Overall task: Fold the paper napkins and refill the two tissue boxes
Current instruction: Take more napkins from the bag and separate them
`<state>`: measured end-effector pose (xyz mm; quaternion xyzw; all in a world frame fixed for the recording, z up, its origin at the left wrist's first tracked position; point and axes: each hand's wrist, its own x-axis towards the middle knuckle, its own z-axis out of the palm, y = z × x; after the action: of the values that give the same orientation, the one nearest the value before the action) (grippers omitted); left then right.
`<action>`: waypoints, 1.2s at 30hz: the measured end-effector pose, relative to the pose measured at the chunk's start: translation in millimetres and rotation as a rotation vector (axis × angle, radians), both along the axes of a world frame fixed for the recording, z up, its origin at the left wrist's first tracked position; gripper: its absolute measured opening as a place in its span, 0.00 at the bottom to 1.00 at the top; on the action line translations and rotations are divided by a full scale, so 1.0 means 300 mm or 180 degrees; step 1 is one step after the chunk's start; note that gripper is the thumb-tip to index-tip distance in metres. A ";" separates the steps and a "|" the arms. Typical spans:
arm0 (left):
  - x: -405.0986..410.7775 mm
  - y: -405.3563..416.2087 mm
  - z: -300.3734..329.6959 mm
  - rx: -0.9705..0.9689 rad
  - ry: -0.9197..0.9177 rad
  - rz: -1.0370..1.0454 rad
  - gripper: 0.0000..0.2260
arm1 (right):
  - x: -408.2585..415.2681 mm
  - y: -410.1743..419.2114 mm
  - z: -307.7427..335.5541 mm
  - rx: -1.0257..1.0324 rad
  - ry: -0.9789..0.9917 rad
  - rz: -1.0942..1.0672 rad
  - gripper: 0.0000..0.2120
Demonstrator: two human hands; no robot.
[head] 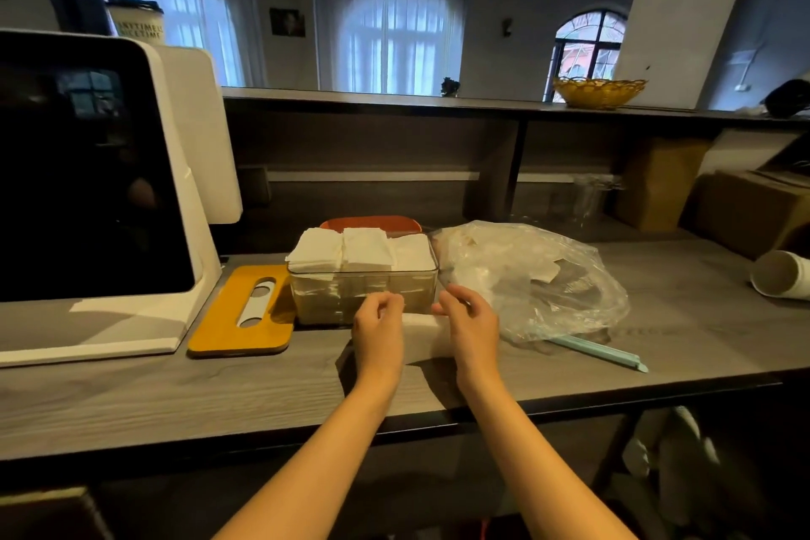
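Head view: left hand (378, 327) and right hand (471, 327) both pinch a white paper napkin (423, 331), creasing it just short of the clear, napkin-filled rectangular tissue box (364, 292) beyond the fingertips.

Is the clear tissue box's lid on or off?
Off. The clear tissue box stands open, napkins heaped above its rim; the yellow lid lies flat beside it.

At the upper left of the frame, a pale cup (136, 23) with a dark lid carries two lines of dark print, too blurred to read, possibly ending "TIME".
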<state>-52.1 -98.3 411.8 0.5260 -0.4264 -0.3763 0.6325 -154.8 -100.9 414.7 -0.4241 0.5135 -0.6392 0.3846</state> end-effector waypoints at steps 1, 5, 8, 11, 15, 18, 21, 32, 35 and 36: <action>-0.003 -0.005 0.002 0.0042 -0.0112 0.0039 0.07 | 0.006 -0.005 -0.001 0.0069 -0.0039 -0.0014 0.09; -0.017 -0.016 0.014 0.0114 -0.0247 -0.0039 0.08 | 0.032 -0.022 0.003 0.0355 0.0296 -0.0081 0.07; -0.017 -0.014 0.014 0.0055 -0.0621 -0.0234 0.10 | 0.039 -0.033 0.000 0.0383 0.0788 -0.0252 0.19; -0.006 0.009 0.022 -0.0156 -0.1062 -0.0397 0.15 | 0.025 -0.030 0.018 0.0398 0.0856 -0.0590 0.25; 0.023 0.045 0.072 -0.0631 -0.1664 -0.0938 0.07 | 0.012 -0.012 0.110 0.0135 0.0796 -0.0845 0.28; 0.055 0.048 0.137 -0.0750 -0.1716 -0.1131 0.07 | 0.018 -0.010 0.204 -0.0078 0.0738 -0.0731 0.27; 0.095 0.037 0.208 -0.0992 -0.1781 -0.0967 0.05 | 0.020 0.007 0.303 -0.0228 0.0745 -0.0300 0.26; 0.129 -0.067 0.338 -0.0675 -0.0501 -0.0041 0.10 | 0.025 -0.024 0.443 0.0512 -0.0905 0.1123 0.10; 0.128 -0.082 0.347 -0.0589 -0.0666 -0.0246 0.09 | 0.027 -0.073 0.431 0.0642 -0.0969 0.0959 0.10; 0.138 -0.089 0.357 -0.0507 -0.0780 -0.0350 0.09 | 0.027 -0.095 0.431 0.0653 -0.0989 0.0903 0.11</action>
<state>-10.9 -124.9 518.8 0.4920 -0.5570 -0.3084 0.5939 -146.8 -129.4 543.9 -0.3473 0.4457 -0.5809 0.5860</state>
